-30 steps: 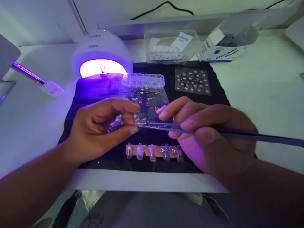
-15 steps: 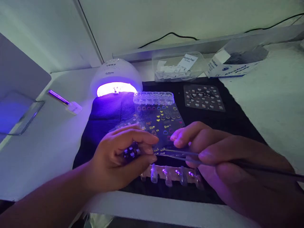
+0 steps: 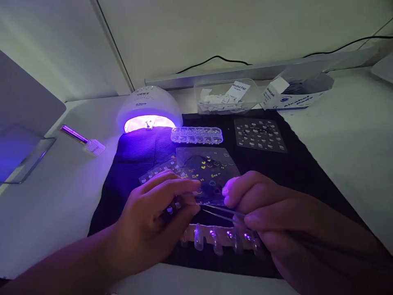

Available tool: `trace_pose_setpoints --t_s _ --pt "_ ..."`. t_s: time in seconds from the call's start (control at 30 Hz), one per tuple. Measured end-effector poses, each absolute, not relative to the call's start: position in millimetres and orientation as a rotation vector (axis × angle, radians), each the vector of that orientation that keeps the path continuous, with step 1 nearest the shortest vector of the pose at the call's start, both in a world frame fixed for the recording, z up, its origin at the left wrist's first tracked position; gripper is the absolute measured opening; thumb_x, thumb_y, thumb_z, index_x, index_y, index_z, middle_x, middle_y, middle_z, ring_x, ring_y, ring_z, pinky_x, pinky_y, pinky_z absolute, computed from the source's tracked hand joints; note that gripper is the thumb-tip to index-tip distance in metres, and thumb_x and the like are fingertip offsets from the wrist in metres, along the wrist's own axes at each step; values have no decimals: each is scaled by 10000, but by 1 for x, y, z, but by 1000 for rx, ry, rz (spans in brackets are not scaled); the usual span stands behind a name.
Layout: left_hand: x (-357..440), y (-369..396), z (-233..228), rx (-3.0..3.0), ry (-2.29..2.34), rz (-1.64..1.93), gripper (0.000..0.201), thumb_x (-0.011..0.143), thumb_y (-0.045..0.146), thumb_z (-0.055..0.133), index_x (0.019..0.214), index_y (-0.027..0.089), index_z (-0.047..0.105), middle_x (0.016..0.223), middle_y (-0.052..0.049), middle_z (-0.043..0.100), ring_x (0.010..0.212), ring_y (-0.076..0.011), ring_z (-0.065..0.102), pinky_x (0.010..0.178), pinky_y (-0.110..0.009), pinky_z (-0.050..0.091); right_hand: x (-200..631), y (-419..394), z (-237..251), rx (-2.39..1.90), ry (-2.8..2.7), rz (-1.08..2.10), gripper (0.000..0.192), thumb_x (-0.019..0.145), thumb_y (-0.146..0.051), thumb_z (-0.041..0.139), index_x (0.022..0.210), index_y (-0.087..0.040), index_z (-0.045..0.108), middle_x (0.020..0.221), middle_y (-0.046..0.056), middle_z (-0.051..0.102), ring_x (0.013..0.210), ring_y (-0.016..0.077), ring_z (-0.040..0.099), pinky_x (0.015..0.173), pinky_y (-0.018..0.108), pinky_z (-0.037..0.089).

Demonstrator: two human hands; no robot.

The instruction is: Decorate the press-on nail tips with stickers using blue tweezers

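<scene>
My left hand (image 3: 162,209) is closed in a pinch at the lower left edge of a clear sticker sheet (image 3: 219,157) with coloured doodles and words. In my right hand (image 3: 270,209) is a pair of thin metal tweezers (image 3: 222,214). The tweezer tips are slightly apart, close to my left thumb at the sheet's lower edge; whether a sticker sits between them I cannot tell. Just below lies a row of glossy nail tips (image 3: 199,237) on a pale strip, partly hidden by my hands. Another sticker sheet (image 3: 161,168) shows behind my left hand.
A glowing nail lamp (image 3: 150,104) stands at the back left of the black cloth (image 3: 119,205). Near it are a rhinestone case (image 3: 196,135), a sticker sheet (image 3: 260,134), a tub of alcohol pads (image 3: 227,98), their carton (image 3: 296,94) and a polish bottle (image 3: 82,140).
The doodle sheet has tipped lower, away from the rhinestone case, which now shows whole. The tweezer tips have dropped slightly, nearer my left thumb. The whole view has shifted a little.
</scene>
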State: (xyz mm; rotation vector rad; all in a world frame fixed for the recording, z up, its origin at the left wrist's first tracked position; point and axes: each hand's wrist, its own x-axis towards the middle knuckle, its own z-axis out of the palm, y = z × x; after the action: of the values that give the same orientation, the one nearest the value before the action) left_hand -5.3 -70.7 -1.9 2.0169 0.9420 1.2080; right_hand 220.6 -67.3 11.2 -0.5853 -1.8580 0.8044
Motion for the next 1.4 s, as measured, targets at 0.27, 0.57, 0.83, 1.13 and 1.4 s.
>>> trace_pose_setpoints --t_s 0.27,0.57,0.83,1.13,1.4 --pt "-5 -72 2 2066 951 1222 225 892 69 671 1073 201 694 805 -20 700 715 -130 659 613 -232 564 220 -66 14 -584 -1940 757 226 786 -55 684 939 -217 716 719 55 745 774 245 753 726 384 669" --pt "-5 -71 3 2069 928 1220 204 884 58 692 1041 188 692 813 -20 698 732 -122 655 623 -222 555 222 -64 16 -571 -1982 740 238 802 -49 679 962 -223 714 747 46 766 761 223 756 719 360 679" --pt "-5 -72 3 2096 905 1225 184 881 50 698 1011 181 692 832 -20 705 744 -112 667 658 -211 571 217 -64 1 -515 -1864 741 158 874 -194 676 982 -290 740 691 27 741 679 247 732 647 410 660" --pt "-5 -72 5 2107 867 1223 182 870 43 696 1000 170 700 819 -22 698 729 -113 663 660 -216 563 217 -61 -11 -462 -1799 749 175 911 -249 665 1054 -274 763 696 41 746 660 239 723 658 396 659" --pt "-6 -72 5 2109 862 1228 163 870 27 693 989 138 692 834 -26 692 751 -100 654 689 -201 553 221 -66 11 -587 -1966 767 320 849 -68 658 1095 -258 731 778 40 779 760 241 755 724 388 672"
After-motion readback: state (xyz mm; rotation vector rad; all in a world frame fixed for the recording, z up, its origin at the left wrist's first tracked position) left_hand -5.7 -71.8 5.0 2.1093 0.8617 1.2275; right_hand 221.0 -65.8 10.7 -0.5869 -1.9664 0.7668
